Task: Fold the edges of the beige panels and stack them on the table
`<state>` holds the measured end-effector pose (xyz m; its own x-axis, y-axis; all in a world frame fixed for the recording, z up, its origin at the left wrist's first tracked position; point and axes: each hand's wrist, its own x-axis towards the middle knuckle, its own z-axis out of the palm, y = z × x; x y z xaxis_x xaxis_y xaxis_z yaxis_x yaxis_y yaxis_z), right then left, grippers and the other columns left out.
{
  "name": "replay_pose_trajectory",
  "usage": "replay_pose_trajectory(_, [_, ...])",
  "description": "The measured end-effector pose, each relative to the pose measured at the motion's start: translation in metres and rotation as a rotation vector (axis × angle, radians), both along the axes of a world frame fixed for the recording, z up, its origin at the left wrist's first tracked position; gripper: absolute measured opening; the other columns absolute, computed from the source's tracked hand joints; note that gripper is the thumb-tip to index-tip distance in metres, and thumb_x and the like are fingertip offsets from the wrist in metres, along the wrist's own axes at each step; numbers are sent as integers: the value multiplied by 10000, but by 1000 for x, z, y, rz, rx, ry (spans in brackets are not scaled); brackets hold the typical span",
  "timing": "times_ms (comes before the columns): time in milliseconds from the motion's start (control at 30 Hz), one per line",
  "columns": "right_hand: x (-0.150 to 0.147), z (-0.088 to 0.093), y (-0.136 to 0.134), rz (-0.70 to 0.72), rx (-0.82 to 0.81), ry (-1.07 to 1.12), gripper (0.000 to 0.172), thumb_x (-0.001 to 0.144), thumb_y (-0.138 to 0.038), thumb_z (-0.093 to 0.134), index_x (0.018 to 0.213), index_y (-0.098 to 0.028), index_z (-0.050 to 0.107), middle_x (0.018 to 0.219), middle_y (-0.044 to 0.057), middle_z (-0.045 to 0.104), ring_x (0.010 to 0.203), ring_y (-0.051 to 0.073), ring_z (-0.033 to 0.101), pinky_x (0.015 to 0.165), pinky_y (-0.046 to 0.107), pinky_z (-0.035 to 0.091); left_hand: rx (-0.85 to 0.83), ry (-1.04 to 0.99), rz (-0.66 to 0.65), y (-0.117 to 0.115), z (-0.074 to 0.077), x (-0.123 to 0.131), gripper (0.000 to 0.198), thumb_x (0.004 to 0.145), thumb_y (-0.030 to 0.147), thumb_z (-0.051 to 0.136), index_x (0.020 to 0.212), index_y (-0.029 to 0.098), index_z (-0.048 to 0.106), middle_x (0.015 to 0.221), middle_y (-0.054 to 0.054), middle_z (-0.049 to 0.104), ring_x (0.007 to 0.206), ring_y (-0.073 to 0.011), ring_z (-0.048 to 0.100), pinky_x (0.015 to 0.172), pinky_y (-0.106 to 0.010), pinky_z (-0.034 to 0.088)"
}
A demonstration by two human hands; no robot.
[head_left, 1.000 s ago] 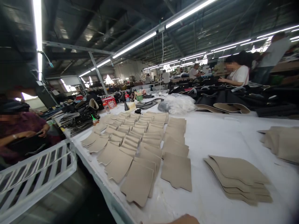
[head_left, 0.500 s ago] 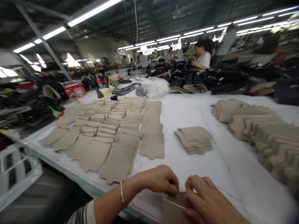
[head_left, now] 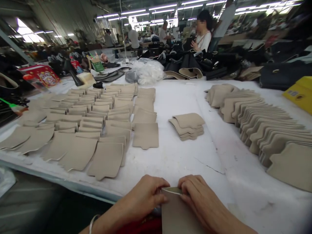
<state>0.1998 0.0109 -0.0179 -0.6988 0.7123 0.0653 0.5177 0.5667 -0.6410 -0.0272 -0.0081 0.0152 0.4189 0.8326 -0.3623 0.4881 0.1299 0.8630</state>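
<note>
A beige cut fabric piece [head_left: 176, 213] stands on edge at the table's near side. My left hand [head_left: 143, 196] pinches its top left edge. My right hand [head_left: 198, 198] pinches its top right edge, fingers curled. Rows of overlapping beige pieces [head_left: 97, 120] lie spread across the white table [head_left: 219, 152] to the left. A small stack of the same pieces [head_left: 187, 126] sits in the middle. A long fanned row of pieces [head_left: 265, 123] runs along the right.
A clear plastic bag [head_left: 146, 71], a red box [head_left: 40, 76] and dark bag parts [head_left: 190, 65] crowd the far side. A yellow box [head_left: 301, 92] sits at far right. Other people [head_left: 203, 31] work at tables behind.
The view has swung down and right across the table. Both my hands came into view holding the beige piece by its top edge.
</note>
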Motion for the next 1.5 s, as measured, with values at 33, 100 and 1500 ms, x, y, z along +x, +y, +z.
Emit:
replay_pose_trajectory(33, [-2, 1, 1, 4, 4, -22, 180, 933, -70, 429, 839, -223, 427, 887, 39, 567, 814, 260, 504, 710, 417, 430, 17, -7, 12, 0, -2, 1, 169, 761, 165, 581, 875, 172, 705, 738, 30, 603, 719, -132, 527, 615, -206, 332])
replay_pose_trajectory(100, [-7, 8, 6, 4, 30, -61, 169, 927, -73, 429, 844, -220, 434, 854, 42, 560, 773, 262, 501, 684, 418, 423, 59, -25, 12, 5, -1, 1, 208, 755, 125, 533, 863, 167, 706, 782, 21, 631, 769, -136, 550, 657, -205, 348])
replay_pose_trajectory(1500, [23, 20, -15, 44, -323, -43, 122, 936, -115, 576, 922, -231, 540, 935, -15, 569, 917, 202, 497, 832, 349, 400, 121, 100, -196, -9, -1, 28, 238, 849, 73, 538, 849, 243, 704, 815, 34, 613, 876, -141, 534, 767, -245, 351])
